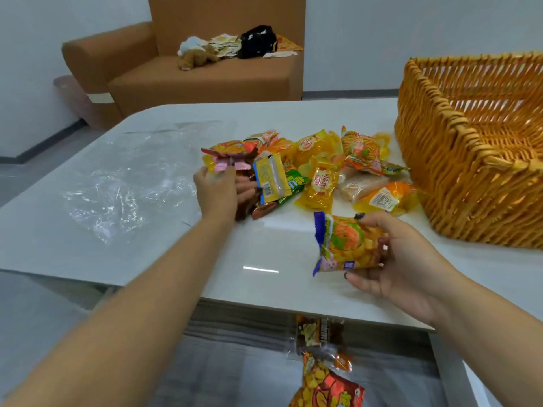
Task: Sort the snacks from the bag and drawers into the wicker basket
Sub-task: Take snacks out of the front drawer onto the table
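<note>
The right hand (396, 259) is cradling a purple-edged crisp packet (343, 245), fingers curled round it, ready for the wicker basket (458, 160) just beside. The left hand (217, 189) is reaching into the snack pile (317, 168) on the counter (147, 230), its grip hidden.

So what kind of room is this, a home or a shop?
Probably a living room or lounge, though it is sparsely furnished: a brown sofa with a stuffed toy stands behind a white table strewn with snack packets.
</note>
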The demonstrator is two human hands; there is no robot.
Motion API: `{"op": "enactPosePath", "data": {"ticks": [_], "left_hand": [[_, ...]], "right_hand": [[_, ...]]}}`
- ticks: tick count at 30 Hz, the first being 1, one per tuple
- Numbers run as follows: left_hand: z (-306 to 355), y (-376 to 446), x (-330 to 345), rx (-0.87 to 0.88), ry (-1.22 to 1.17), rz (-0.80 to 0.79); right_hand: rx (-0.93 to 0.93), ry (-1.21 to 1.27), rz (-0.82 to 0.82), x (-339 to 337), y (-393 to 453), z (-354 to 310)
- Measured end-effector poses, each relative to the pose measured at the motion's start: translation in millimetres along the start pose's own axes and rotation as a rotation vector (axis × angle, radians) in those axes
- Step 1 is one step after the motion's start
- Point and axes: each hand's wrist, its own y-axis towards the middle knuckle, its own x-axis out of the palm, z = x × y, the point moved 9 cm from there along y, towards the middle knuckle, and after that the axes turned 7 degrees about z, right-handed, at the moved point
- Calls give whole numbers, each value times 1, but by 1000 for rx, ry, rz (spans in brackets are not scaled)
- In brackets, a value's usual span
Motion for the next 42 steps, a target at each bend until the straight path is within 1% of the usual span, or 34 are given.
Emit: {"op": "enactPosePath", "data": {"ticks": [2,4,5,7,8,9,10,11,12,14,15,16,17,18,19,20,22,23,24,25,26,28,29,30,32,34,35,37,38,40,42], "left_hand": [[-7,-33,-20,129,-10,-25],[-11,-58,-40,243,64,-86],[-12,-66,-48,288,121,-94],[-9,-74,-58,419,318,-58],[-6,-77,-58,505,428,-42],[-5,-80,-54,594,514,-39],[-6,-81,-48,667,583,-56],[-10,-80,-42,705,644,-81],[-15,-78,-38,707,696,-98],[-19,-76,-38,677,720,-114],[-18,-76,-39,672,694,-118],[-13,-79,-40,691,646,-122],[-6,-84,-41,736,580,-127],[1,-93,-43,792,509,-140],[4,-104,-46,848,449,-166],[4,-118,-50,896,404,-217],[-10,-155,-59,938,335,-375],[-19,-173,-62,941,314,-452],[-28,-187,-64,942,301,-510],[-36,-196,-62,939,295,-554],[-43,-201,-59,926,293,-592],[-54,-202,-51,920,330,-639],[-60,-200,-49,916,367,-650],[-67,-197,-49,885,400,-662],[-85,-189,-52,765,465,-686],[-105,-179,-54,644,582,-694],[-116,-173,-54,570,653,-694],[-138,-160,-50,443,804,-717],[-148,-157,-45,410,893,-758],[-165,-161,-29,407,1079,-897],[-179,-173,-14,465,1238,-1036]], "right_hand": [[-66,36,-21,3,-1,-9],[-239,-65,35,0,-1,-26],[-392,-154,106,-3,-4,-40],[-835,-422,357,-11,-25,-81],[-1068,-567,495,-11,-39,-99],[-1264,-682,598,-9,-47,-109],[-1367,-795,660,-9,-43,-113],[-1370,-921,682,-10,-28,-116],[-1278,-1070,680,-11,-4,-113],[-998,-1322,625,-16,39,-90],[-943,-1371,615,-16,44,-77],[-963,-1385,623,-15,41,-68],[-1057,-1376,621,-10,28,-60],[-1191,-1360,577,-2,10,-49],[-1330,-1337,484,8,-12,-37],[-1447,-1321,336,18,-35,-21],[-1609,-1357,-62,33,-75,21],[-1619,-1423,-260,38,-88,44],[-1549,-1528,-413,40,-91,68],[-1396,-1625,-491,38,-81,90],[-1192,-1696,-471,32,-64,108],[-725,-1753,-299,8,-21,139],[-558,-1772,-261,1,-9,154],[-466,-1791,-235,-3,-1,164],[-382,-1793,-201,-5,9,174],[-325,-1823,-202,-6,9,172],[-313,-1865,-214,-5,4,167],[-371,-2018,-251,-2,-11,145],[-409,-2080,-277,-2,-21,133],[-450,-2124,-300,-7,-39,112],[-458,-2037,-271,-16,-58,90]]}}
